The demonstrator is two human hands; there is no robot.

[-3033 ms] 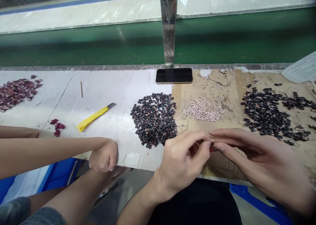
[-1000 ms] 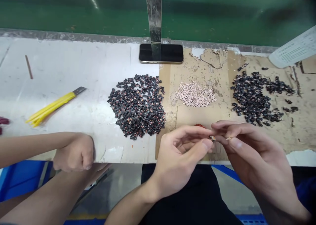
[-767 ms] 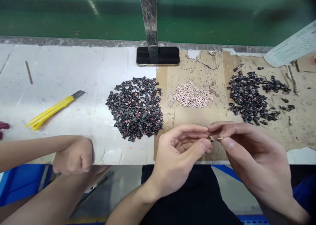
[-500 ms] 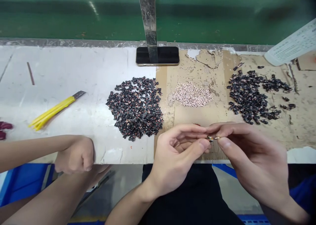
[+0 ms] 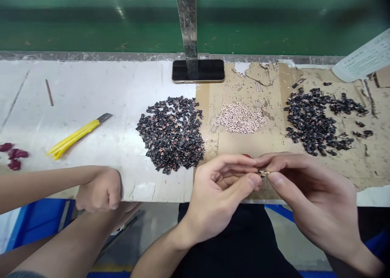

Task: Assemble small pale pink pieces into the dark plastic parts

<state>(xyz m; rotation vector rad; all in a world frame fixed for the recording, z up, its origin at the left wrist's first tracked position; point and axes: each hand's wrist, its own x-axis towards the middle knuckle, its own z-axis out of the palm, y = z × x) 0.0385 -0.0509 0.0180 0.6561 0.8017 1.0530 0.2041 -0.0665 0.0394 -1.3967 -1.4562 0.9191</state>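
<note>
My left hand (image 5: 217, 198) pinches a small black part (image 5: 261, 173) between thumb and fingers, mostly covered by the fingertips. Against it, my right hand (image 5: 313, 200) pinches a tiny light-coloured piece (image 5: 267, 172). The two pieces meet, or nearly so, between my fingertips above the table's front edge; exactly how they fit I cannot tell. Behind my hands lies a flat pile of tiny pinkish pieces (image 5: 240, 118). A large heap of small black parts (image 5: 170, 137) is to its left, and another heap of black parts (image 5: 313, 121) to its right.
A yellow utility knife (image 5: 79, 136) and several dark red pieces (image 5: 18, 153) lie at left. Another person's closed hand (image 5: 100, 190) rests at the front edge. A phone (image 5: 198, 71) lies below a metal post (image 5: 187, 22); a whitish plastic container (image 5: 362, 58) leans in at right.
The view has swung slightly left, so the table things appear further right. My hands keep nearly the same pose, and the two small pieces look closer together.
</note>
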